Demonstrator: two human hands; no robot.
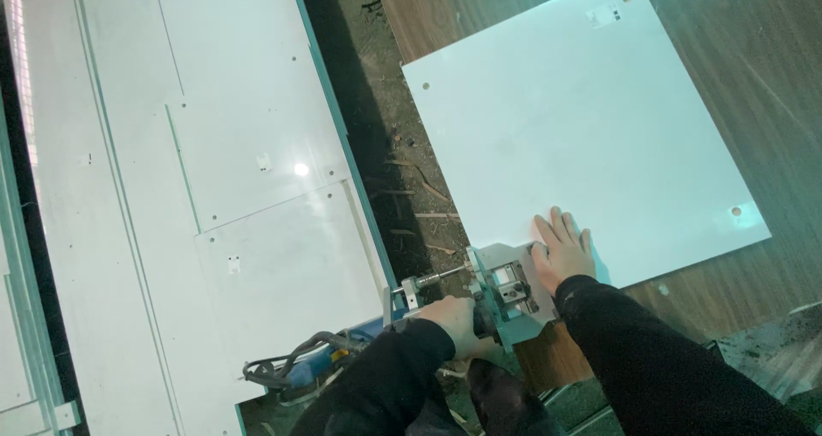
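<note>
Seen from above, a white square panel (574, 119) lies flat on a brown wooden table (753, 50), turned at a slant, with small holes near its corners. Its near edge runs just inside the table's near edge. A metal drilling jig (505, 286) is set against the near left corner of the panel, hanging partly past the edge. The right hand (562, 247) lies flat on the panel right beside the jig, fingers straight and close together, pressing down, the thumb side touching the jig's plate. The left hand (458, 320) is closed around the body of a power tool (428, 295) that joins the jig from the left, its shaft level and pointing into the panel's edge. A dark cable (282, 367) trails off to the near left. Most of the panel's surface, far and right of the hands, is bare. To the left, across a dark strip of floor (385, 128) littered with wood scraps, a stack of white panels (214, 162) fills the frame.
</note>
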